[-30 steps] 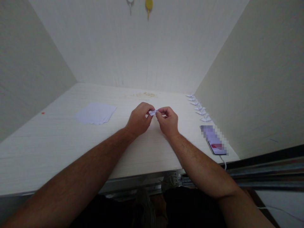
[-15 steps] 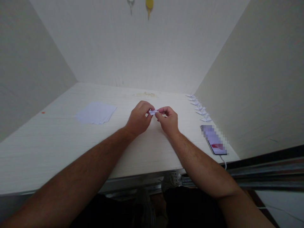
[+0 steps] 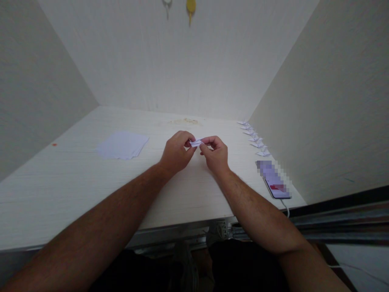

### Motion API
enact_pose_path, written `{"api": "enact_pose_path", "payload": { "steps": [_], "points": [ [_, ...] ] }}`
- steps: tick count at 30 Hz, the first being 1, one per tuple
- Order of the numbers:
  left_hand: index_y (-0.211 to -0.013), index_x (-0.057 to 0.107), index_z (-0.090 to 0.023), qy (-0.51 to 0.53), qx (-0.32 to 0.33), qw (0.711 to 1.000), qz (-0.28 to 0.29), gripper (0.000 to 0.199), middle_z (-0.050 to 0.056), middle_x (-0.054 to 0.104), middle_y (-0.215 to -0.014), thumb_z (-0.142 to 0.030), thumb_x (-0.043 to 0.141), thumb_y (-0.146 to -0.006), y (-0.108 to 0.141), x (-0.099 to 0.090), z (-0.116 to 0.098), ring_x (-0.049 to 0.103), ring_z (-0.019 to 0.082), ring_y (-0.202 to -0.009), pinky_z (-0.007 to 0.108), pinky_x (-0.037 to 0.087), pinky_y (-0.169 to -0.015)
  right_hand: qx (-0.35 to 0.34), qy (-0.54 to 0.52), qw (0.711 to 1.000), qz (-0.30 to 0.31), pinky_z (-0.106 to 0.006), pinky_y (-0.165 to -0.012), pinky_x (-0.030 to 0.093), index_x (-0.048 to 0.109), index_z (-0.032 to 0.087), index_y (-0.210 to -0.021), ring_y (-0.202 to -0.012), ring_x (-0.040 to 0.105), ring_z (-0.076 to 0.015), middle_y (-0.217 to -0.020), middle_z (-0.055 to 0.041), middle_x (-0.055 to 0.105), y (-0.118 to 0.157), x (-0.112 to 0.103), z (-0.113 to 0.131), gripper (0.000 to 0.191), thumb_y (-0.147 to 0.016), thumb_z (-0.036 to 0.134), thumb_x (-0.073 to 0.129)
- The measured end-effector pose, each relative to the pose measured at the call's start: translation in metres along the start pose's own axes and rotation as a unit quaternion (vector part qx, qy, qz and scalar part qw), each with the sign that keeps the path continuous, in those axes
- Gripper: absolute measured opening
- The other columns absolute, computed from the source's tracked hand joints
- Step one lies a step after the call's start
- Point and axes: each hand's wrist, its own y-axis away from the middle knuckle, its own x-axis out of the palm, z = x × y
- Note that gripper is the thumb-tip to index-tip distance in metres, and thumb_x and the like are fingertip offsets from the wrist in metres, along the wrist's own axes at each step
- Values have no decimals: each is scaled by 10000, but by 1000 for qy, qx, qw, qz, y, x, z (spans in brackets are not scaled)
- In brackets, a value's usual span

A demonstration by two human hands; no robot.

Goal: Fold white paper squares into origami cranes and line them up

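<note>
A small folded piece of white paper [image 3: 196,143] is pinched between my two hands over the middle of the table. My left hand [image 3: 179,151] grips its left end between thumb and fingers. On the other side, my right hand [image 3: 215,152] holds the right end with thumb and index finger, the other fingers curled. Parts of the paper are covered by the fingertips, so its exact folded shape is hard to make out.
A stack of white paper sheets [image 3: 124,145] lies to the left. Several folded paper cranes [image 3: 257,142] stand in a row along the right wall. Nearer me is a phone [image 3: 273,180] with a white cable [image 3: 285,207]. Walls enclose the white table [image 3: 75,182] on three sides.
My left fingers have shifted slightly on the folded paper, and a little more of it shows between the hands. My right hand stays nearly still.
</note>
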Motion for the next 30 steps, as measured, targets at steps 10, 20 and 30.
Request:
{"api": "enact_pose_path", "payload": {
  "steps": [10,20,30],
  "points": [
    [-815,687,-172,266,-214,939,35,90,17,701,-710,-229,663,-749,-1,5,1,654,147,-644,283,533,-618,6,-51,999,-3,-256,-543,548,585,226,-823,-634,627,-126,-711,36,657,-4,0,-3,190,-729,354,689],
    [-814,563,-195,337,-201,919,45,339,-10,656,-730,-262,849,-646,-1,9,4,611,102,-629,246,529,-596,21,-81,995,56,-245,-513,524,496,252,-957,-578,595,-108,-711,80,622,-2,3,0,421,-643,334,765],
    [-851,658,-136,419,-287,850,144,282,43,719,-684,-167,823,-624,-3,1,6,686,160,-620,304,550,-632,43,-96,989,108,-266,-550,518,499,249,-986,-542,610,-111,-684,79,665,-6,-3,-1,384,-686,298,733]
  ]
}}
